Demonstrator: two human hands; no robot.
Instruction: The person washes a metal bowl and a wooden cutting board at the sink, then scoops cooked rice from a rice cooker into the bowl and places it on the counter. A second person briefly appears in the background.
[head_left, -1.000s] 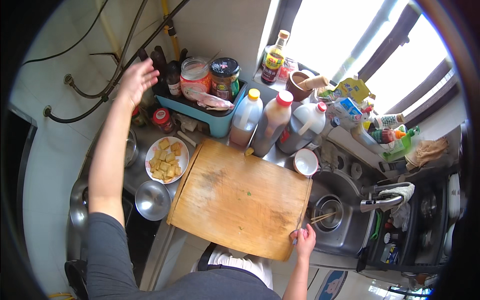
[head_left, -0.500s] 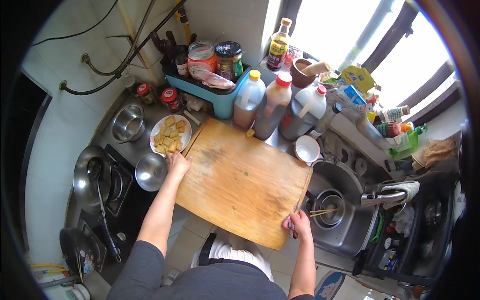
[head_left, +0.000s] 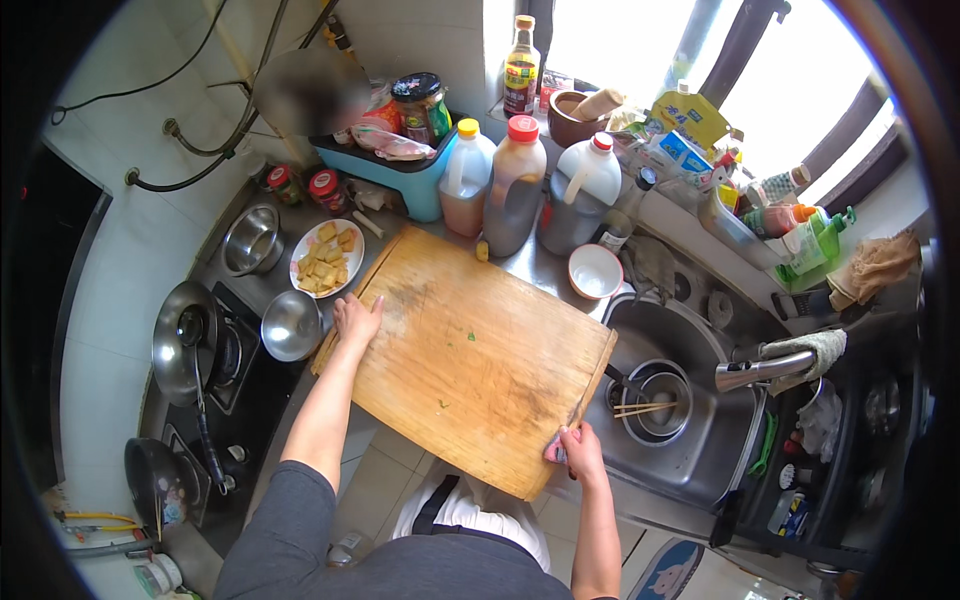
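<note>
A large wooden chopping board lies slanted across the counter, its near part jutting out over the front edge. My left hand is closed on the board's left side, thumb on top. At the near right corner, my right hand presses a small pink-and-grey thing against the board's edge; its kind is unclear. Tiny green scraps lie on the wood. Just past my left hand are a plate of golden-brown chunks and an empty steel bowl.
Sauce jugs and a white bowl stand behind the board. To the right is a sink with a pot and chopsticks. A wok and a black pan sit on the stove at left.
The view has shifted slightly. Measured against the plate and the white bowl, the board and both hands are a little nearer to me. Both hands keep their hold.
</note>
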